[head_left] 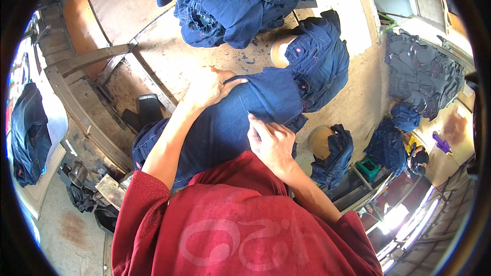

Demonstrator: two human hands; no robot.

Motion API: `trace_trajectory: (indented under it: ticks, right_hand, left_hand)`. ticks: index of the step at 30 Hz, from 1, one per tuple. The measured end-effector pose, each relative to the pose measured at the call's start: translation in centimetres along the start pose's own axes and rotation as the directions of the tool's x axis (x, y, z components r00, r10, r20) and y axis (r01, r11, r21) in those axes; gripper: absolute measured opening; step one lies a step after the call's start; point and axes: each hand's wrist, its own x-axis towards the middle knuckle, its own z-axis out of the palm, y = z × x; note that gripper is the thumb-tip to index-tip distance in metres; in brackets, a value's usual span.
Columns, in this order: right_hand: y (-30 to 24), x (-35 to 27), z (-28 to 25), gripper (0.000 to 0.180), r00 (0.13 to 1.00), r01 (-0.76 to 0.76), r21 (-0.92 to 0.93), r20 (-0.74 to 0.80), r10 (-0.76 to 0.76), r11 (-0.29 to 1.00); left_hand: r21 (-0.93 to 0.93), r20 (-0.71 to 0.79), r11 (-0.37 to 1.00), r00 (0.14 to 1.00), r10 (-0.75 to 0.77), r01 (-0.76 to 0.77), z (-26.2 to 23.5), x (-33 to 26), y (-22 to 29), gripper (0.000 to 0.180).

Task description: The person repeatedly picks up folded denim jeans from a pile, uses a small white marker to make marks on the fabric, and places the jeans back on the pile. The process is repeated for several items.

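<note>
A pair of blue denim trousers [220, 122] lies across my lap, its near part partly covered by my red top. My left hand [210, 88] grips the upper edge of the denim, with the thumb laid along the cloth. Over the right part of the trousers is my right hand [272, 142], its fingers curled and the index finger reaching forward. A dark shape shows between these fingers, too small to name. Just beyond the trousers, a bunched denim garment [319, 61] hangs over a round pale support [281, 51].
A large denim pile [245, 5] stands ahead. Dark garments [424, 69] are heaped at right, above a green basket [367, 168]. Another denim piece [332, 158] drapes over a round pale top [319, 142]. A wooden frame [97, 59] and a denim bundle [30, 133] are at left.
</note>
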Motion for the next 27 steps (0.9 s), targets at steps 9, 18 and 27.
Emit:
trace_trajectory:
  ticks: [9, 18, 27]
  right_hand:
    - [0.9, 2.6, 2.3, 0.025, 0.999, 0.015, 0.022, -0.038, -0.014, 1.000]
    - [0.2, 1.6, 1.3, 0.026, 0.995, -0.053, 0.120, -0.073, 0.062, 0.991]
    - [0.2, 1.7, 0.9, 0.023, 0.996, -0.076, 0.110, -0.037, 0.080, 0.991]
  left_hand:
    - [0.035, 0.057, 0.999, 0.998, -0.026, 0.024, -0.1, 0.1, -0.1, 0.034]
    - [0.021, 0.047, 0.999, 0.998, -0.044, 0.043, -0.2, 0.1, 0.3, 0.035]
    - [0.017, 0.030, 0.999, 0.999, -0.041, 0.040, -0.3, 0.1, 0.3, 0.034]
